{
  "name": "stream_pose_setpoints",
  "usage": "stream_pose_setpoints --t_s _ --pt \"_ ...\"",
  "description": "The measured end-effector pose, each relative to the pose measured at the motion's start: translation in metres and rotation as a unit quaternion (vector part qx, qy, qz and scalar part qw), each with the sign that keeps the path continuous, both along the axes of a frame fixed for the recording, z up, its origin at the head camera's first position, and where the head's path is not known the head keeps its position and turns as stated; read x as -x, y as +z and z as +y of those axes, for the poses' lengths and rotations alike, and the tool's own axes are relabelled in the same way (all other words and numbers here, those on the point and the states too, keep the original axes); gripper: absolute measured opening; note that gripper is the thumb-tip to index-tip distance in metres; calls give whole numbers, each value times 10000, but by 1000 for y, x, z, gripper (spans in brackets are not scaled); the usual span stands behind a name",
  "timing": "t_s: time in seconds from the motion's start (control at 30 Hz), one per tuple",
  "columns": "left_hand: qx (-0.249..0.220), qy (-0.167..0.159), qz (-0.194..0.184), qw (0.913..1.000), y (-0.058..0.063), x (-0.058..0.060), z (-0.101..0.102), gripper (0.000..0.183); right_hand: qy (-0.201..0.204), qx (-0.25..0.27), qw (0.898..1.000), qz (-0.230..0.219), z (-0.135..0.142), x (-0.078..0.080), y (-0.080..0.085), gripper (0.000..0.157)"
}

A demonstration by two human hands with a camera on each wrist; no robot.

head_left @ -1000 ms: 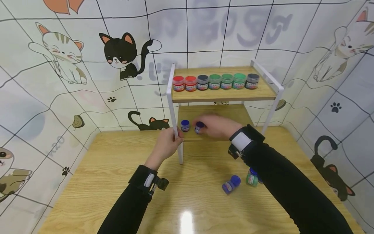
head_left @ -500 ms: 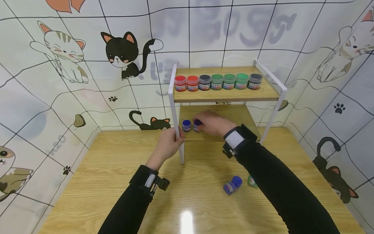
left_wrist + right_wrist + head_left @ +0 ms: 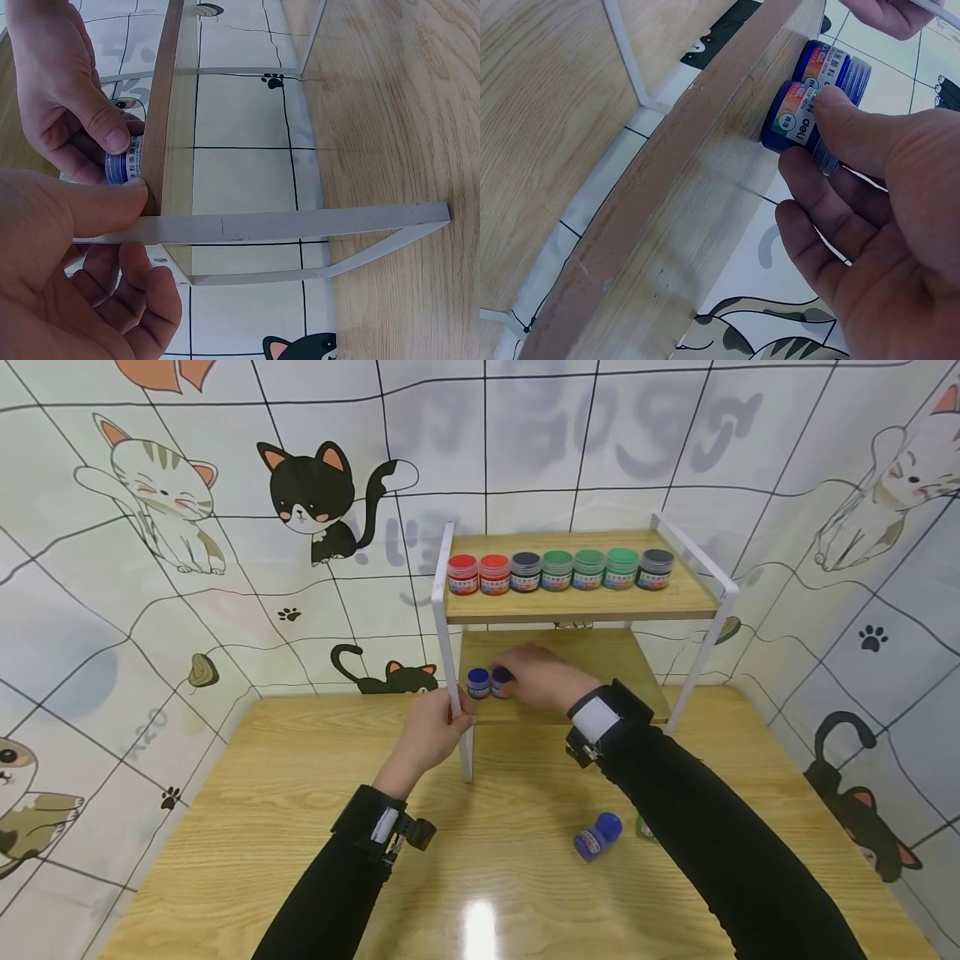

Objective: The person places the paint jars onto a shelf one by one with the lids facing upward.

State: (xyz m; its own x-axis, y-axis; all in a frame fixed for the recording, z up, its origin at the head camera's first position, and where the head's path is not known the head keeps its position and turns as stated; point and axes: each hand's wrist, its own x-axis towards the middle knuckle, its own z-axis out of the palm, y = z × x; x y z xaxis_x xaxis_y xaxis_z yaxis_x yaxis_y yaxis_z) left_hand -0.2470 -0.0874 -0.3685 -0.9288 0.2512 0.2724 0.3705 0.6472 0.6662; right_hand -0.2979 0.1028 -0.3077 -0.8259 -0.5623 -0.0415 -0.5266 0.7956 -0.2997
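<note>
My right hand (image 3: 542,678) pinches a small paint jar (image 3: 789,120) with a dark blue lid between thumb and fingers, low on the lower shelf board (image 3: 592,652). Right beside it on the left stands another blue paint jar (image 3: 477,683); the right wrist view shows the two side by side, labels facing out. My left hand (image 3: 426,733) grips the white metal post (image 3: 447,652) at the rack's left front, thumb on one side and curled fingers on the other. Fingers partly cover the held jar in the head view.
Red, dark and green paint jars (image 3: 557,570) line the upper board (image 3: 585,606). On the table (image 3: 337,860), a blue jar (image 3: 597,836) lies in front of the rack. A green jar (image 3: 644,828) is mostly hidden by my right sleeve. Cat-patterned covering surrounds the back.
My right hand has slid the blue paint jar leftward along the lower board, up beside the other blue jar. The left hand keeps its grip on the post.
</note>
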Motion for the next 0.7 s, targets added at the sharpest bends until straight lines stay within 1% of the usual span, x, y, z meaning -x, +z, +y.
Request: stream_pose_setpoints --t_s 0.17,0.33,0.47,0.57,0.7 --pt "25 36 -51 10000 1 -1 0 6 54 54 9999 66 2 0 -2 39" --pt "15 44 -99 9999 1 -1 2 5 0 191 9998 -14 10 -3 -2 46" --pt "-18 35 -147 9999 1 -1 2 4 -13 278 9996 -52 20 -7 2 51" --pt "-15 31 -168 9999 1 -1 2 5 105 265 9995 102 30 -11 4 52" --pt "-36 57 -185 9998 1 -1 1 5 250 245 9984 449 41 -17 4 50"
